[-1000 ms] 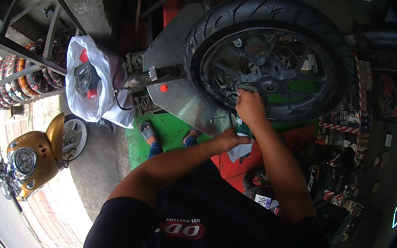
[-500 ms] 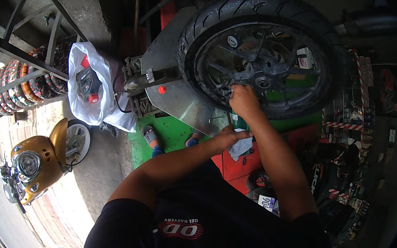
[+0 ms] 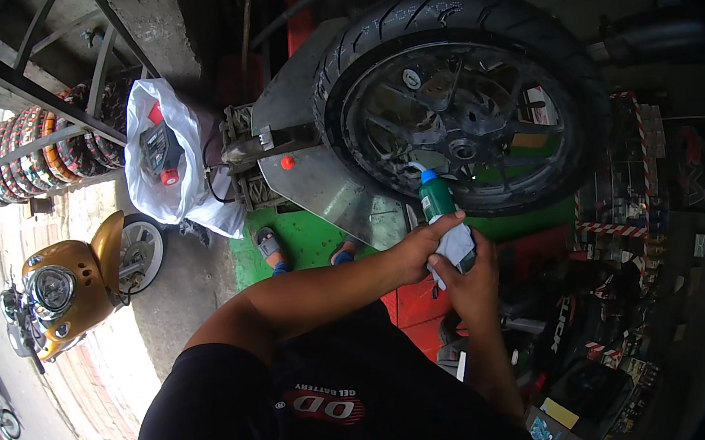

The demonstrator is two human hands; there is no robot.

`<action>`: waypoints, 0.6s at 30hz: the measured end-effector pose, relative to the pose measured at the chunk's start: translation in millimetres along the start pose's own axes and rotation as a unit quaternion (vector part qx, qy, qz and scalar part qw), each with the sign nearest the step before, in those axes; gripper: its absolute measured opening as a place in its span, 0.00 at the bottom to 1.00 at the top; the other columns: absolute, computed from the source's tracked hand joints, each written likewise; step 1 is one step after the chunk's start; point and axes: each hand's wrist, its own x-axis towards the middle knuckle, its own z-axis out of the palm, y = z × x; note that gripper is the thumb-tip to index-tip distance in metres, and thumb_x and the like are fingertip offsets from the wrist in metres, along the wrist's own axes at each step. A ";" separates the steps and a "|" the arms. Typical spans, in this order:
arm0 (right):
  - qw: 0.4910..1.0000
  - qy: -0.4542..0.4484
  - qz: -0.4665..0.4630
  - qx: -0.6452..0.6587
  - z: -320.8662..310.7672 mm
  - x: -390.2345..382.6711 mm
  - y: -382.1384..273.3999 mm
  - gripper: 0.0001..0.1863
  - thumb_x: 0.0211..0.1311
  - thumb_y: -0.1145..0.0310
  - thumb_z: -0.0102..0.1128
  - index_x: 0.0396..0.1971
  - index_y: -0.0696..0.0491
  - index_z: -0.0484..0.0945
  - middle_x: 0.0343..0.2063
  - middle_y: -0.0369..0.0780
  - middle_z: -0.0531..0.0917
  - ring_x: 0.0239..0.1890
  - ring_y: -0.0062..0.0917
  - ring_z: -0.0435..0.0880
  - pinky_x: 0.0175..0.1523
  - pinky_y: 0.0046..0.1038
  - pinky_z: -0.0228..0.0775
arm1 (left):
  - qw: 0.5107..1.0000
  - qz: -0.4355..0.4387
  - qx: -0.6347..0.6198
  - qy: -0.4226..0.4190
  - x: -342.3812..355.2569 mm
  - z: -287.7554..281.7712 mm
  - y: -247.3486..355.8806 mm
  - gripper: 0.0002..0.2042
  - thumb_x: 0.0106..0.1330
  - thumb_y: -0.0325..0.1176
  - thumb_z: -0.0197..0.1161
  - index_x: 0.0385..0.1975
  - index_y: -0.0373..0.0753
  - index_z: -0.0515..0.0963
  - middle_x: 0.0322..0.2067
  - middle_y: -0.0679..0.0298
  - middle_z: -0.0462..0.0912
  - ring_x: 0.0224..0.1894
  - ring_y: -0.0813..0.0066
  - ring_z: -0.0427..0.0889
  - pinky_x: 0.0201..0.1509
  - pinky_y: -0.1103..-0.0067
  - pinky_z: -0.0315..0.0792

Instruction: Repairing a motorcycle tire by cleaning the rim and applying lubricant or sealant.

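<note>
Head view, looking down at a motorcycle wheel [image 3: 464, 94] mounted on a grey tyre-changing machine [image 3: 322, 180]. The wheel, with its black tyre [image 3: 425, 16] and dark spoked rim [image 3: 412, 135], lies directly beyond both hands, away from the body. Below it, the left hand [image 3: 425, 246] and right hand [image 3: 463, 277] meet in front of the chest, touching one another. Both are closed round a green squeeze bottle [image 3: 436, 202], with a pale cloth [image 3: 457, 247] wrapped about its lower part; the left hand grips from the left side, the right from beneath. The bottle's long axis runs from the hands toward the wheel. Its blue cap [image 3: 427, 178] sits at the far end, and a thin nozzle [image 3: 412, 166] points up and left, reaching the lower inner edge of the rim. Whether the nozzle tip touches the rim cannot be told. Both hands are equally near the rim.
</note>
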 end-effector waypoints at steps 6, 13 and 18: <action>0.996 0.027 0.031 0.073 -6.1 6.2 6.1 0.40 0.47 0.62 0.83 0.58 0.62 0.73 0.54 0.52 0.79 0.57 0.43 0.79 0.63 0.40 0.71 | 0.996 0.027 -0.089 0.005 16.2 7.8 14.6 0.24 0.67 0.56 0.65 0.43 0.38 0.78 0.35 0.59 0.86 0.38 0.62 0.86 0.50 0.65 0.79; 0.996 0.077 0.007 0.054 -5.7 13.0 3.1 0.34 0.47 0.68 0.78 0.55 0.64 0.75 0.50 0.50 0.82 0.53 0.38 0.82 0.59 0.36 0.73 | 0.986 0.061 -0.151 0.042 19.2 34.9 15.7 0.20 0.66 0.54 0.62 0.36 0.39 0.77 0.28 0.58 0.84 0.30 0.61 0.85 0.43 0.67 0.80; 0.996 0.046 -0.005 0.070 -18.8 27.6 -2.3 0.31 0.47 0.69 0.76 0.53 0.64 0.76 0.45 0.50 0.85 0.47 0.35 0.85 0.56 0.34 0.75 | 0.977 0.090 -0.187 0.049 18.2 47.4 16.8 0.21 0.65 0.55 0.60 0.34 0.40 0.77 0.26 0.60 0.83 0.29 0.61 0.84 0.40 0.66 0.80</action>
